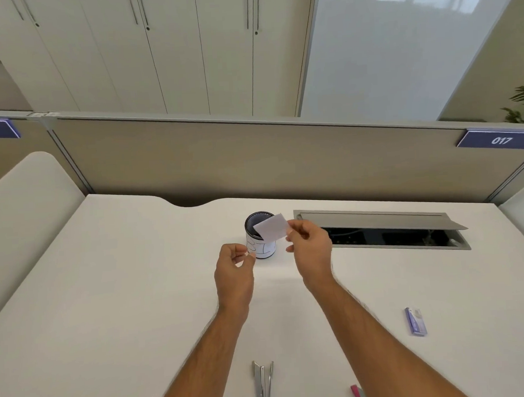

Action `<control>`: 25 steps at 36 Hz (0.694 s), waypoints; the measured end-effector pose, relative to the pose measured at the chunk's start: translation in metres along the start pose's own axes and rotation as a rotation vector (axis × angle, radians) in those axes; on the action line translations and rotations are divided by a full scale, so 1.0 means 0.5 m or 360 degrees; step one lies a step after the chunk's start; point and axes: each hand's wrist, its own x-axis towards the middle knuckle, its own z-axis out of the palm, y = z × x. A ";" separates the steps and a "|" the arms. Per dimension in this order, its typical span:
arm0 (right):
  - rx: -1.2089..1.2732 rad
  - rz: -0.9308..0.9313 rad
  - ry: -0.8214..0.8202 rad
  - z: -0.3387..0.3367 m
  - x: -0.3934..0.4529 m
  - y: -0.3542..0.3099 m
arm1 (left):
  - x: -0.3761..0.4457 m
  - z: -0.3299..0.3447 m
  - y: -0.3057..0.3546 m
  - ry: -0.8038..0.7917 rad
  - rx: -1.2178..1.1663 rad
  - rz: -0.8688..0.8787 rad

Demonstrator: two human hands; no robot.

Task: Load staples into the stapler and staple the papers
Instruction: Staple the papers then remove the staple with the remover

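right hand: raised above the white desk, thumb and fingers pinching a small white rectangular paper slip by its right edge, in front of the rim of a black-and-white cylindrical pen cup. left hand: fingers loosely curled, thumb and forefinger nearly together; whether they grasp anything cannot be told. opened silver metal stapler: lying on the desk's near edge between the forearms. small blue staple box: on the desk, well to the right. grey cable hatch: lid raised.
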 end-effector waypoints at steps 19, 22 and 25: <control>-0.1672 -0.0575 -0.0279 0.104 0.107 0.038 | 0.060 -0.013 -0.038 0.0017 0.0170 -0.0044; -0.1595 -0.0482 -0.0307 0.109 0.104 0.043 | 0.060 -0.016 -0.040 0.0014 0.0208 -0.0038; -0.1486 -0.0395 -0.0283 0.107 0.100 0.041 | 0.060 -0.019 -0.037 0.0003 0.0236 -0.0038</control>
